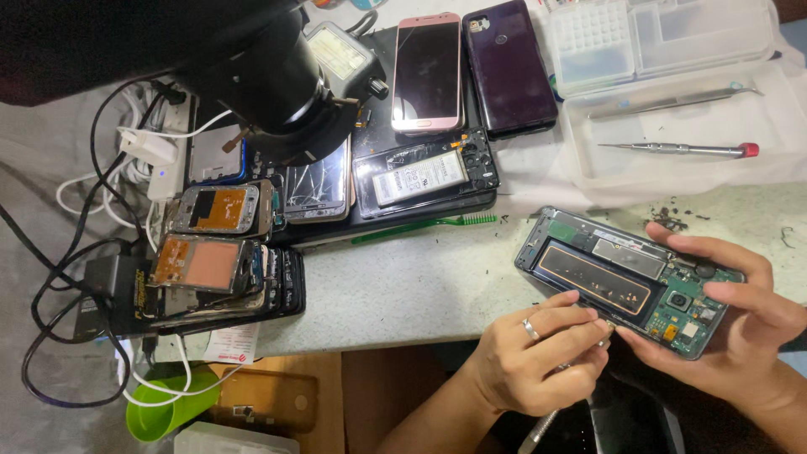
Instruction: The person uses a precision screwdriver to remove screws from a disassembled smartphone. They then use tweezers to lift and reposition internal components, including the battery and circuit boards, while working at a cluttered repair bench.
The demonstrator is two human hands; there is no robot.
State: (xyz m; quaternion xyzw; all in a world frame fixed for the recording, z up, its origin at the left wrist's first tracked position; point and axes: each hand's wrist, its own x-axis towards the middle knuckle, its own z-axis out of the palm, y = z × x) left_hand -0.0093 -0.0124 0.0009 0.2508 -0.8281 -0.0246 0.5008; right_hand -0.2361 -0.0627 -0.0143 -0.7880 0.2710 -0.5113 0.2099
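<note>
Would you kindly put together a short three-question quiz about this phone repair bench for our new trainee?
1. True or false: the opened phone lies flat on the white worktop, untouched by either hand.
2. Which item lies in the clear plastic tray? A) a green toothbrush B) a red-capped screwdriver C) a pink phone
3. Fill in: the left hand wears a ____ on one finger.

Key:
1. False. The right hand grips its camera end, and the left hand works at its lower edge.
2. B, the red-capped screwdriver.
3. Ring.
</note>
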